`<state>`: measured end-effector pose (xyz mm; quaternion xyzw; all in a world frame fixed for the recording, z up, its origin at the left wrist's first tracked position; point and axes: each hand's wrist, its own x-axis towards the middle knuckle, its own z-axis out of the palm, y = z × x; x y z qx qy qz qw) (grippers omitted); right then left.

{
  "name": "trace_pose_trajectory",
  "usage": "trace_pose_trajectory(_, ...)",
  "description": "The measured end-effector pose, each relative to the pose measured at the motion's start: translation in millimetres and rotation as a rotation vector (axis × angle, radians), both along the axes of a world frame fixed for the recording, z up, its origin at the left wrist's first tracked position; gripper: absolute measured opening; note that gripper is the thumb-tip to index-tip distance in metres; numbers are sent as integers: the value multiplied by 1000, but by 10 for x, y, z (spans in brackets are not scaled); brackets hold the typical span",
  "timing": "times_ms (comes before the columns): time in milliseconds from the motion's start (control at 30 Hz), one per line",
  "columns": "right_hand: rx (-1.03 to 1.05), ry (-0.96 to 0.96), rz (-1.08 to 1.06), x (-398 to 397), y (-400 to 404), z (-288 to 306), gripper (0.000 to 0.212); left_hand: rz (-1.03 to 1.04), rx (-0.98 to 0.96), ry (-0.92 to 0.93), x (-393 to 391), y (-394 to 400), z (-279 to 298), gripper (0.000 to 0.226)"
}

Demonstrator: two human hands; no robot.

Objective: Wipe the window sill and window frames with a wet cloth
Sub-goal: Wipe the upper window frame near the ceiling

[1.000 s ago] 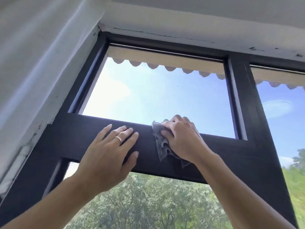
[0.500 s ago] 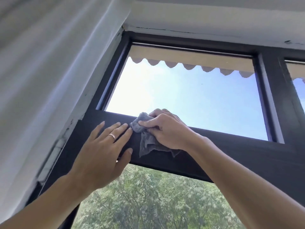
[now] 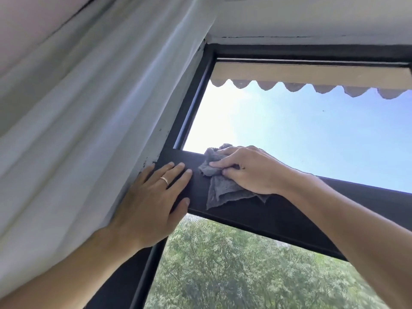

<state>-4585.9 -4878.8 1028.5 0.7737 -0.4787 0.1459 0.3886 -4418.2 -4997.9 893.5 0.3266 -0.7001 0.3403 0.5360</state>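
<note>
A black window frame has a wide horizontal crossbar [image 3: 278, 217] between an upper pane and a lower pane. My right hand [image 3: 249, 170] presses a crumpled grey cloth [image 3: 220, 188] flat against the crossbar, close to its left end. The cloth's lower corner hangs over the bar's face. My left hand [image 3: 151, 197], with a ring on one finger, lies flat and spread on the crossbar's left end, fingertips almost touching the cloth. The frame's left upright [image 3: 191, 103] rises just above both hands.
A white curtain [image 3: 89, 130] hangs along the left, against the frame and my left hand. A white ceiling ledge [image 3: 312, 21] sits above the frame. Outside, a scalloped awning [image 3: 312, 79] shows through the upper pane, with trees [image 3: 245, 275] below.
My right hand has slid the cloth leftward along the crossbar toward the left upright. My left hand moved left to the bar's end by the curtain. The view has swung left.
</note>
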Motion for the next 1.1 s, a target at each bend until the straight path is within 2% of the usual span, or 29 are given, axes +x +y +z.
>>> trace_pose_trajectory(133,2,-11,-10,-259,205,1,36,27,13,-7,76,-55,-56,58)
trace_pose_trajectory(267,-38,135,-7,226,-301,41,37,85,25,4,103,-112,-35,63)
trace_pose_trajectory(367,-40,197,-12,503,-458,27,39,35,74,84,81,-137,-83,80)
trace_pose_trajectory(533,31,137,-63,145,-229,102,37,54,67,57,202,-172,-55,90)
trace_pose_trajectory(700,-87,258,-48,594,-657,17,39,-109,166,78,244,-138,-9,98)
trace_pose_trajectory(767,-77,156,6,622,-711,33,37,-155,149,76,283,-97,24,93)
trace_pose_trajectory(867,125,-197,124,544,-558,103,36,-121,96,29,294,-2,93,78)
trace_pose_trajectory(900,151,-245,147,505,-492,109,36,-96,98,18,290,28,139,77)
trace_pose_trajectory(1000,-5,-108,83,365,-386,31,21,-62,139,37,271,85,302,86)
trace_pose_trajectory(1100,-131,-6,70,219,-411,-38,22,1,155,77,201,240,483,94)
